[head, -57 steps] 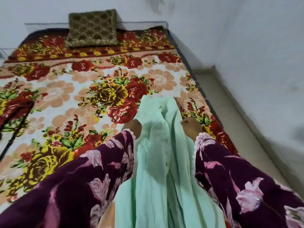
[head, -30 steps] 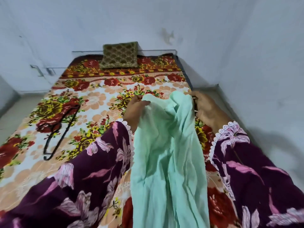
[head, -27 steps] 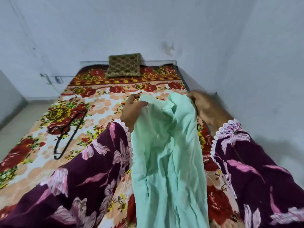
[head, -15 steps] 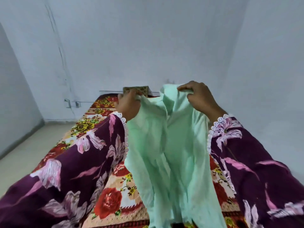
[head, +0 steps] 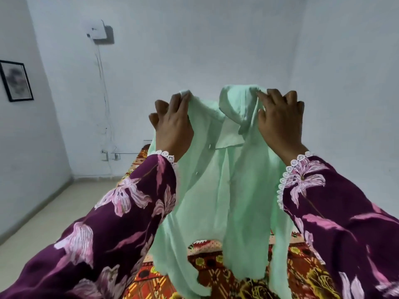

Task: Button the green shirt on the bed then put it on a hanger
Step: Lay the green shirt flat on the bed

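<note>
The pale green shirt point(head: 218, 190) hangs in the air in front of me, held up by its top. My left hand point(head: 172, 124) grips the shirt's left shoulder edge. My right hand point(head: 280, 119) grips the collar and right shoulder. The front hangs open, with small white buttons showing along the left edge. Its lower part dangles just above the floral bed point(head: 211, 275). The hanger is out of view.
White walls stand ahead and to the right. A white box with a hanging cable point(head: 98, 32) is mounted on the far wall. A framed picture point(head: 16, 80) hangs on the left wall. Pale floor point(head: 43, 216) lies left of the bed.
Both hands have lifted the shirt from the bed up to head height and spread apart. The view tilted upward, so the hanger and the pillow dropped out of sight.
</note>
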